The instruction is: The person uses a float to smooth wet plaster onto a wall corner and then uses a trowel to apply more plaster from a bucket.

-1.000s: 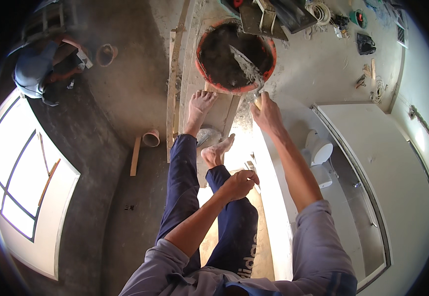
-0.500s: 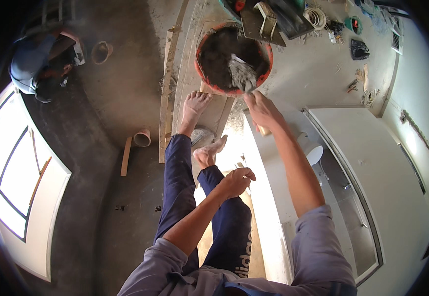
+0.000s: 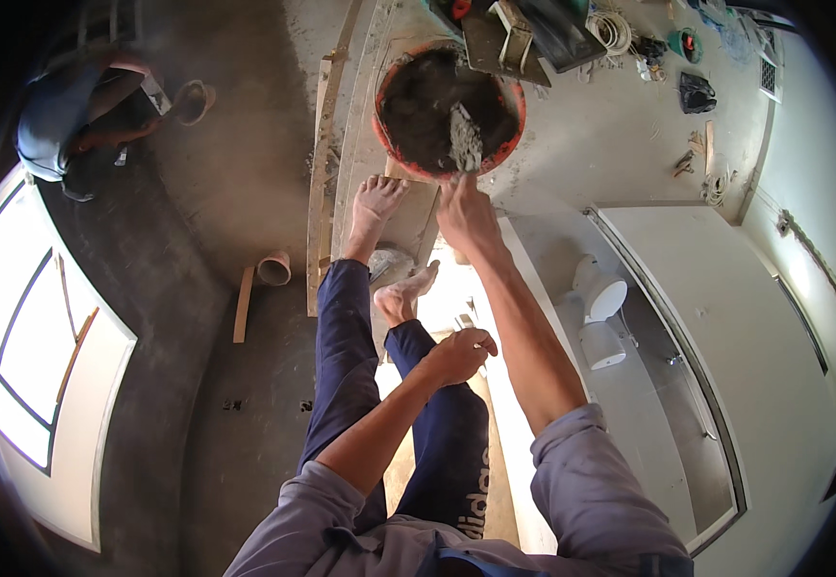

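My right hand (image 3: pixel 469 219) is closed around a trowel (image 3: pixel 465 140), whose blade is coated with grey mortar. The blade lies over the near part of a round orange-red tub (image 3: pixel 391 156), pointing away from me. Dark wet mortar (image 3: pixel 420 104) lies inside the tub. The trowel's handle is hidden in my grip. My left hand (image 3: pixel 460 356) hangs over my bent knee with its fingers curled in, and I see nothing in it. My bare feet (image 3: pixel 379 200) rest on a plank just this side of the tub.
A plastering float (image 3: pixel 512 40) lies across the tub's far right rim. At far left another person (image 3: pixel 48 135) bends near a bucket (image 3: pixel 192 102). A second bucket (image 3: pixel 274 269) lies beside a board (image 3: pixel 244 306). A toilet (image 3: pixel 600 293) shows below to the right, behind a white wall.
My right hand has shifted left and slightly down, and the trowel blade has straightened to point away from me. My left hand has stayed put. The other person's arm now reaches toward the bucket.
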### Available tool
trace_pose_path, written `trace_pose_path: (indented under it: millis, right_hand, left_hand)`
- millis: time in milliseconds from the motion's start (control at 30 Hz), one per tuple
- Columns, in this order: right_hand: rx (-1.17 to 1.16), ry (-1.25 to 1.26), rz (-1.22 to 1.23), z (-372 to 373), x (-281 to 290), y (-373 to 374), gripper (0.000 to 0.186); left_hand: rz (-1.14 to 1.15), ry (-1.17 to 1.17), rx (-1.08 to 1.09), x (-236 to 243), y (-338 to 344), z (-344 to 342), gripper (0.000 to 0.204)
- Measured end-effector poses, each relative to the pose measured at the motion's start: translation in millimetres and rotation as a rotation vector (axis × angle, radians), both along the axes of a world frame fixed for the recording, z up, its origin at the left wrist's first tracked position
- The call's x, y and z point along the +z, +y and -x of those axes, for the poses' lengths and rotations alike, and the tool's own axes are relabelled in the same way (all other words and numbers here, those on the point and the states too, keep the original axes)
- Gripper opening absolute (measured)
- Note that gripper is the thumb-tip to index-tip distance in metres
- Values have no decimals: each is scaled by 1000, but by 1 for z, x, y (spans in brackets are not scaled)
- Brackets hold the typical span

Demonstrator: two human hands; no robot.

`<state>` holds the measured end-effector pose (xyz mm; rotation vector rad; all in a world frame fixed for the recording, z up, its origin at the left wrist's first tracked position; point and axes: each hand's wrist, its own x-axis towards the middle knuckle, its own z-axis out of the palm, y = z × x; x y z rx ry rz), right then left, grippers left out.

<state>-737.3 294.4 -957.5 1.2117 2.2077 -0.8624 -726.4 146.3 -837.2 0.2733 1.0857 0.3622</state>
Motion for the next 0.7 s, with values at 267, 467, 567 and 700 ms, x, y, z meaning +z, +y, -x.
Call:
trace_pose_path:
  millis: [267, 467, 567, 700]
  right_hand:
    - [-109, 29, 116, -26, 58, 18, 34]
    - [-103, -62, 149, 9, -2, 50, 35]
    - [-162, -16, 210, -4, 42, 40, 39]
    - [-383, 202, 147, -35, 51, 6, 44]
  left_hand:
    - [-32, -49, 71, -14, -16, -9, 27]
    - [-89, -32, 74, -18, -23, -11, 27]
    - [42, 8, 184, -22, -23, -10, 26]
    - [322, -145, 774, -22, 0, 10, 31]
